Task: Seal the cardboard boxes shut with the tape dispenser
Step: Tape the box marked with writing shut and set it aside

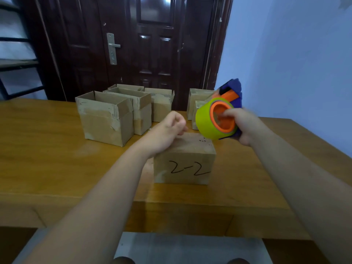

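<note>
Yellow-green tape roll [204, 121] on an orange hub: your right hand [245, 128] grips the blue tape dispenser [233, 96] from below and holds it in the air, just above the far right corner of the box. Your left hand [168, 130] is curled, fingers tucked toward the thumb, over the top of the closed cardboard box marked "2-2" [184, 164]; cannot tell whether it pinches anything. That box sits on the wooden desk [47, 159], near you. Behind left: open cardboard boxes [106, 121], clustered. Behind right: more boxes [197, 96], partly hidden by the dispenser.
</note>
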A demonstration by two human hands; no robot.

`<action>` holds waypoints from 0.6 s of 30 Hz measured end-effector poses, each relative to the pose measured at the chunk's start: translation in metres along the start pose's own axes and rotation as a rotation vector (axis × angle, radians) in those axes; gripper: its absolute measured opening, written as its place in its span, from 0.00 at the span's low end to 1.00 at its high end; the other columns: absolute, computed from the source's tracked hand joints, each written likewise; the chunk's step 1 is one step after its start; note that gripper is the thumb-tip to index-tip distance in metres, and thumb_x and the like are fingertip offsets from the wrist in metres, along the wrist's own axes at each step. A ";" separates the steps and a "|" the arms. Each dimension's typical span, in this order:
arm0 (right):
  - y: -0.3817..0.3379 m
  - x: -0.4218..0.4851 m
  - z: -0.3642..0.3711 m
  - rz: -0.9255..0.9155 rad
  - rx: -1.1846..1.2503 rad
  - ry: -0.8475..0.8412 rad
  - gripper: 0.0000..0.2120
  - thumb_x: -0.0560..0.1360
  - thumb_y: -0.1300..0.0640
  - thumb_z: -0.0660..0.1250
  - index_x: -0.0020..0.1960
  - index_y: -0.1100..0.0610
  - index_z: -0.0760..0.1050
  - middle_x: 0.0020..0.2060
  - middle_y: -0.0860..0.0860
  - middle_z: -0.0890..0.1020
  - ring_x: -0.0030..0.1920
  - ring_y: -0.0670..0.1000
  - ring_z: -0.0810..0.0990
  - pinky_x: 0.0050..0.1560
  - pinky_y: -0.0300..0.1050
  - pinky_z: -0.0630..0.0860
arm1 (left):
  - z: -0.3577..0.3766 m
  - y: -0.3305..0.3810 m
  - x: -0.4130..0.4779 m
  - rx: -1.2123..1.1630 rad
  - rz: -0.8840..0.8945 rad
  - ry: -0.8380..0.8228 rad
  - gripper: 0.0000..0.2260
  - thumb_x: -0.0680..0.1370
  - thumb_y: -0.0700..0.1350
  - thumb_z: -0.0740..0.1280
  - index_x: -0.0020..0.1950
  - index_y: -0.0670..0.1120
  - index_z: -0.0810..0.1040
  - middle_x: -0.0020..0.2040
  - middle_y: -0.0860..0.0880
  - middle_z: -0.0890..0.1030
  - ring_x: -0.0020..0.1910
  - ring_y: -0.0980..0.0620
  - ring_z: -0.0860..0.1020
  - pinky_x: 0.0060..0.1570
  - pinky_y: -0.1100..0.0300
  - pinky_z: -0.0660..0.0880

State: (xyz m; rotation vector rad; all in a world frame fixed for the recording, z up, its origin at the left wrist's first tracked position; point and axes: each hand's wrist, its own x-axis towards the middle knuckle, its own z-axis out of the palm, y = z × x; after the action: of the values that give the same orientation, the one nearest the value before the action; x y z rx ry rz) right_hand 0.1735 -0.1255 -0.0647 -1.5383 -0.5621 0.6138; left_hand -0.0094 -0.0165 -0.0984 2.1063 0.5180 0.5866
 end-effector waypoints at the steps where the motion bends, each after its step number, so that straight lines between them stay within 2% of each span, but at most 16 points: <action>1: -0.003 0.003 0.004 -0.082 -0.024 0.038 0.10 0.72 0.64 0.67 0.49 0.52 0.74 0.41 0.52 0.81 0.37 0.52 0.80 0.41 0.47 0.79 | -0.001 0.001 -0.001 -0.096 -0.003 0.007 0.11 0.81 0.58 0.52 0.56 0.56 0.69 0.55 0.54 0.79 0.56 0.56 0.77 0.63 0.51 0.71; 3: -0.005 0.006 0.015 -0.302 -0.186 0.084 0.14 0.71 0.65 0.67 0.55 0.53 0.72 0.40 0.50 0.78 0.39 0.50 0.78 0.42 0.44 0.77 | -0.003 0.002 -0.002 -0.271 -0.020 0.029 0.18 0.80 0.62 0.49 0.62 0.57 0.70 0.56 0.51 0.79 0.58 0.54 0.77 0.65 0.52 0.70; 5: -0.003 0.002 0.028 -0.480 -0.385 0.073 0.20 0.72 0.64 0.67 0.61 0.51 0.68 0.41 0.44 0.75 0.40 0.46 0.75 0.40 0.39 0.72 | -0.003 0.002 -0.001 -0.453 -0.074 0.079 0.19 0.80 0.62 0.50 0.64 0.55 0.72 0.56 0.49 0.79 0.59 0.52 0.77 0.66 0.51 0.68; 7: 0.002 -0.002 0.039 -0.571 -0.503 0.017 0.24 0.72 0.63 0.66 0.63 0.47 0.65 0.44 0.42 0.75 0.43 0.44 0.76 0.40 0.35 0.71 | -0.002 0.001 0.002 -0.580 -0.128 0.130 0.17 0.79 0.60 0.56 0.59 0.52 0.77 0.53 0.49 0.79 0.58 0.51 0.76 0.68 0.48 0.67; 9: 0.006 0.000 0.046 -0.678 -0.609 -0.028 0.29 0.69 0.61 0.67 0.68 0.47 0.65 0.53 0.46 0.77 0.51 0.48 0.77 0.47 0.38 0.75 | -0.002 0.000 0.004 -0.642 -0.154 0.158 0.15 0.78 0.58 0.61 0.54 0.50 0.78 0.48 0.51 0.81 0.54 0.53 0.77 0.69 0.49 0.65; 11: 0.005 0.001 0.049 -0.751 -0.738 -0.079 0.34 0.69 0.60 0.69 0.71 0.47 0.62 0.60 0.48 0.75 0.55 0.49 0.75 0.49 0.40 0.74 | -0.002 0.000 0.005 -0.678 -0.154 0.181 0.13 0.78 0.56 0.63 0.52 0.49 0.79 0.43 0.53 0.83 0.50 0.54 0.79 0.66 0.53 0.67; 13: 0.003 0.000 0.051 -0.807 -0.831 -0.105 0.35 0.69 0.61 0.69 0.72 0.49 0.61 0.60 0.49 0.74 0.53 0.49 0.74 0.44 0.37 0.70 | -0.001 0.000 0.005 -0.742 -0.162 0.253 0.11 0.78 0.53 0.64 0.50 0.47 0.79 0.39 0.53 0.84 0.44 0.56 0.81 0.59 0.56 0.71; 15: 0.003 -0.003 0.052 -0.850 -0.876 -0.128 0.35 0.69 0.61 0.69 0.73 0.50 0.60 0.60 0.51 0.73 0.52 0.49 0.74 0.44 0.38 0.72 | 0.000 0.001 0.004 -0.775 -0.179 0.323 0.09 0.77 0.51 0.66 0.49 0.46 0.79 0.36 0.53 0.83 0.39 0.57 0.82 0.51 0.59 0.73; 18: 0.002 -0.004 0.053 -0.862 -0.898 -0.161 0.35 0.70 0.62 0.70 0.73 0.51 0.60 0.62 0.52 0.72 0.53 0.50 0.74 0.49 0.44 0.76 | 0.004 0.001 0.005 -0.737 -0.237 0.421 0.06 0.77 0.49 0.68 0.49 0.47 0.79 0.42 0.48 0.85 0.45 0.50 0.83 0.49 0.57 0.77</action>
State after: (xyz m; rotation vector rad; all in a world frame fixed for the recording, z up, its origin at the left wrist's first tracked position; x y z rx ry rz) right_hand 0.1340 -0.0893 -0.0678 -1.8242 -1.6591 -0.2449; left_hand -0.0027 -0.0168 -0.0986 1.2093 0.6498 0.9205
